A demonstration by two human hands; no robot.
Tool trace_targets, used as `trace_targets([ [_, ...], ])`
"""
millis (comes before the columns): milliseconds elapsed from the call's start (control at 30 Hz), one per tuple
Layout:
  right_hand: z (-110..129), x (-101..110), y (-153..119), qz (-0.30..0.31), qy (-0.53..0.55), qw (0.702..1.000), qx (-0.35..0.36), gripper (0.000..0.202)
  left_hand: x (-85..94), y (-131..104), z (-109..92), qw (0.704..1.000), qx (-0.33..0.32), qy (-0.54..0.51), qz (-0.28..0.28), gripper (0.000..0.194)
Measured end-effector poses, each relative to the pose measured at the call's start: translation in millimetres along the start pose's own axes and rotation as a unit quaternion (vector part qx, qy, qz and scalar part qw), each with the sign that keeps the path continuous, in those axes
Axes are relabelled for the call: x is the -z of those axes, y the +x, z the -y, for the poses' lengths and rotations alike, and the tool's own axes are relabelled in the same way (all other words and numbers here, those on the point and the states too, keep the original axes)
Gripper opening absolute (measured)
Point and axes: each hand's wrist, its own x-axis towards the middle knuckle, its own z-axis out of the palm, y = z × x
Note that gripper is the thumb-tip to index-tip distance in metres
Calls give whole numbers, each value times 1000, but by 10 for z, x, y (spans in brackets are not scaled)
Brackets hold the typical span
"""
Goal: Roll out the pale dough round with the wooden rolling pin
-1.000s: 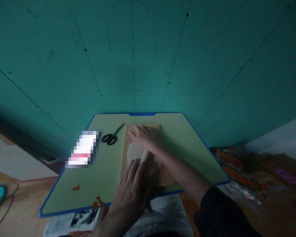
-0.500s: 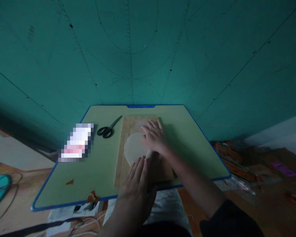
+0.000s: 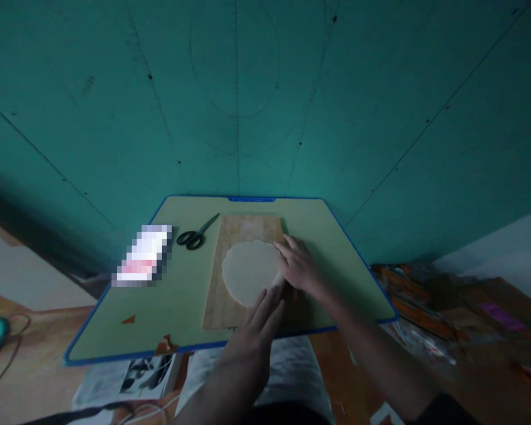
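A flat round sheet of dough lies on a wooden board, its edge a little uneven. My right hand rests over the dough's right edge, fingers stretched out. At the near right edge is my left hand, its fingers long and lying flat. Between the two hands shows a short stretch of a pale rod, like a rolling pin; both palms hide the rest of it. Black-handled scissors lie left of the board.
A blue-rimmed green table carries the board. Left of the scissors is a blurred-out phone-like object. Brown scraps lie near the front edge. A green wall stands right behind. Cardboard and bags are on the floor at right.
My right hand has moved right and nearer to me, uncovering more of the dough. My left hand has shifted slightly right. The pale rod now lies farther right, and the view has shifted a little.
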Motion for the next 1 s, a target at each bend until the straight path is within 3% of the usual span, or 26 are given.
trace_targets([
  [133, 53, 15, 98, -14, -11, 1000, 7, 47, 212, -19, 229, 998, 48, 37, -18, 71],
  [267, 95, 15, 215, -54, 8, 998, 26, 49, 424, 33, 552, 984, 131, 101, -66, 38],
  [400, 85, -31, 316, -99, 71, 992, 14, 36, 530, 137, 781, 970, 205, 109, -67, 37],
  [533, -26, -119, 317, -147, 152, 977, 28, 15, 567, 210, 813, 961, 260, 69, -61, 43],
  [700, -177, -168, 114, -201, 275, 937, 83, 11, 577, 246, 789, 950, 304, 59, -40, 46],
  [1000, -210, -41, -212, -181, 325, 928, 25, 22, 585, 292, 852, 951, 294, 83, -47, 46],
])
